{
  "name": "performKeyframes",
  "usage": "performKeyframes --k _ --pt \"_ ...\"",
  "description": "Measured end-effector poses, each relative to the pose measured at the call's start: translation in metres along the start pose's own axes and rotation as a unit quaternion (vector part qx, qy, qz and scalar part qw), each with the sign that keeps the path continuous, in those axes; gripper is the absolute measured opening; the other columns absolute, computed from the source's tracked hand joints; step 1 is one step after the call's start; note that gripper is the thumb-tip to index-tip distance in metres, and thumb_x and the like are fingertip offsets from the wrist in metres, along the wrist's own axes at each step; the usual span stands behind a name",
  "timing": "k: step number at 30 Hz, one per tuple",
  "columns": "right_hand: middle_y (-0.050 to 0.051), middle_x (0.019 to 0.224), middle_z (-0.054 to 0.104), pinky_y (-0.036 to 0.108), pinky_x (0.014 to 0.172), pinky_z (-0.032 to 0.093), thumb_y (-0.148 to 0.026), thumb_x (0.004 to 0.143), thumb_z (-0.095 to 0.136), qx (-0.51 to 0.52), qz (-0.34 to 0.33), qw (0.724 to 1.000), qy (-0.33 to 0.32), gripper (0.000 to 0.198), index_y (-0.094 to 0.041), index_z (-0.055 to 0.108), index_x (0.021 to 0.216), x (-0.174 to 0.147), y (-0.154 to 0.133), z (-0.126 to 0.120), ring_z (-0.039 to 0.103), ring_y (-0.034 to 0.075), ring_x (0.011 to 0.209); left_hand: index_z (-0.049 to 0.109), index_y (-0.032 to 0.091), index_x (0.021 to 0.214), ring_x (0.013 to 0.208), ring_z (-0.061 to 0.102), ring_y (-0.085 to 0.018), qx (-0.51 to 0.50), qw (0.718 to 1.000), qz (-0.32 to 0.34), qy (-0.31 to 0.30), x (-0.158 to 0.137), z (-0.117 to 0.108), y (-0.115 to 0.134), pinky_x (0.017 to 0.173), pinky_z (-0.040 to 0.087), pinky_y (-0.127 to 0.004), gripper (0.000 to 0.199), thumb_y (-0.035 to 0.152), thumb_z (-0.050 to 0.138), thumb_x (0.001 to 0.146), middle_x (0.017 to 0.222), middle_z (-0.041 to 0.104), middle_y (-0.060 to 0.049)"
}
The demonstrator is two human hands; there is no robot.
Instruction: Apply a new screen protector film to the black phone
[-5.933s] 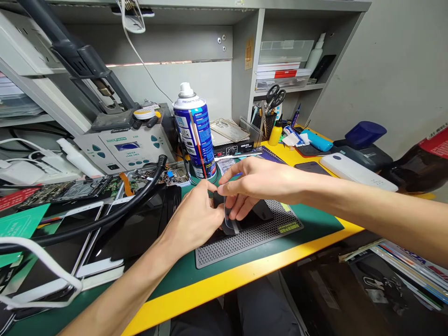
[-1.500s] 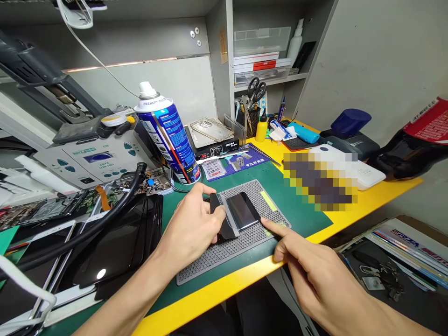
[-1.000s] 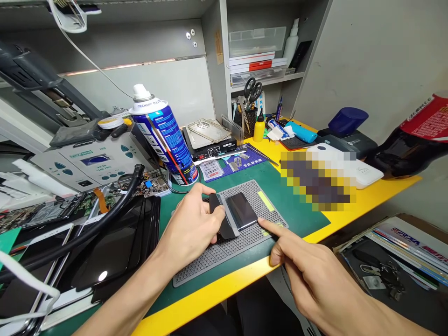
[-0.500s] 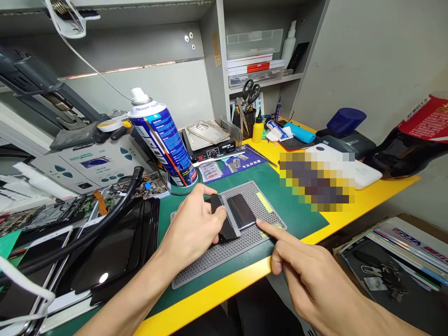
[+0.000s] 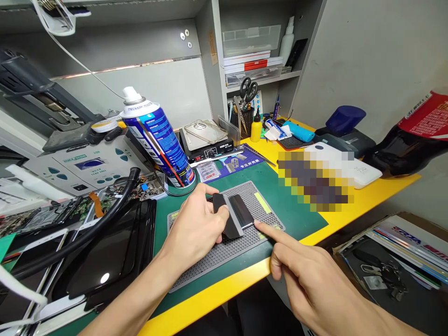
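Observation:
A phone (image 5: 242, 210) with a dark, glossy screen lies on the grey perforated mat (image 5: 196, 263). My left hand (image 5: 198, 221) pinches a black squeegee (image 5: 231, 226) with a grey edge strip between thumb and fingers. The squeegee is tilted across the phone's left part and hides it. My right hand (image 5: 301, 266) has its index finger stretched out, the tip touching the phone's near right corner. Its other fingers are curled, and nothing shows in them.
A blue spray can (image 5: 159, 140) stands behind the mat. Left are stacked black panels (image 5: 115, 252), a black hose (image 5: 105, 221) and a rework station (image 5: 91, 163). A yellow bottle (image 5: 256, 128), a white phone-shaped device (image 5: 345, 163) and a cola bottle (image 5: 409, 135) are to the right.
The squeegee in my left hand has moved right across the phone and covers more of its screen. My right fingertip stays at the phone's corner. The view has shifted slightly.

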State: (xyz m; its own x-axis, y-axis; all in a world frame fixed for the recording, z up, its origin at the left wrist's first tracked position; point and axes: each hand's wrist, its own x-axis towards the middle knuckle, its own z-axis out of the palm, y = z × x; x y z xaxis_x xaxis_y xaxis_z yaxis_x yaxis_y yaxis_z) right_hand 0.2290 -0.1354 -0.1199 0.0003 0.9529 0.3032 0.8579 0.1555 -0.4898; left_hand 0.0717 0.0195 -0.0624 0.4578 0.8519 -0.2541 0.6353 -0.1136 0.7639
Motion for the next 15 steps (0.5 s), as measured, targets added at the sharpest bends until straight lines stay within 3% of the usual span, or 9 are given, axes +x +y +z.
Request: performKeyframes --k 3,9,15 --pt "0.01 0.13 0.072 0.027 0.065 0.058 -0.001 0.075 0.034 0.001 -0.003 1.0 0.004 0.028 -0.026 0.048 0.072 -0.0007 0.0001 0.0001 0.065 0.024 0.124 0.042 0.024 0.114 0.047 0.06 -0.016 -0.006 1.0 0.002 -0.003 0.001 0.0006 0.0015 0.046 0.043 -0.023 0.031 0.033 0.059 0.09 0.049 0.06 0.01" --pt "0.008 0.138 0.067 0.029 0.062 0.059 -0.002 0.073 0.036 0.003 0.01 1.0 0.013 0.027 -0.025 0.05 0.07 -0.003 0.0007 0.0024 0.077 0.026 0.103 0.043 0.024 0.113 0.047 0.06 -0.015 -0.016 1.0 0.005 -0.001 0.0028 0.0028 0.0008 0.044 0.042 -0.021 0.028 0.031 0.058 0.09 0.049 0.059 0.01" --pt "0.006 0.139 0.065 0.029 0.063 0.059 -0.003 0.07 0.038 0.0 0.012 1.0 0.022 0.026 -0.025 0.051 0.069 -0.0037 -0.0014 0.0037 0.076 0.025 0.104 0.042 0.023 0.113 0.046 0.058 -0.014 -0.026 1.0 0.011 -0.008 0.0042 0.0057 0.003 0.043 0.04 -0.02 0.028 0.03 0.057 0.09 0.048 0.06 0.01"
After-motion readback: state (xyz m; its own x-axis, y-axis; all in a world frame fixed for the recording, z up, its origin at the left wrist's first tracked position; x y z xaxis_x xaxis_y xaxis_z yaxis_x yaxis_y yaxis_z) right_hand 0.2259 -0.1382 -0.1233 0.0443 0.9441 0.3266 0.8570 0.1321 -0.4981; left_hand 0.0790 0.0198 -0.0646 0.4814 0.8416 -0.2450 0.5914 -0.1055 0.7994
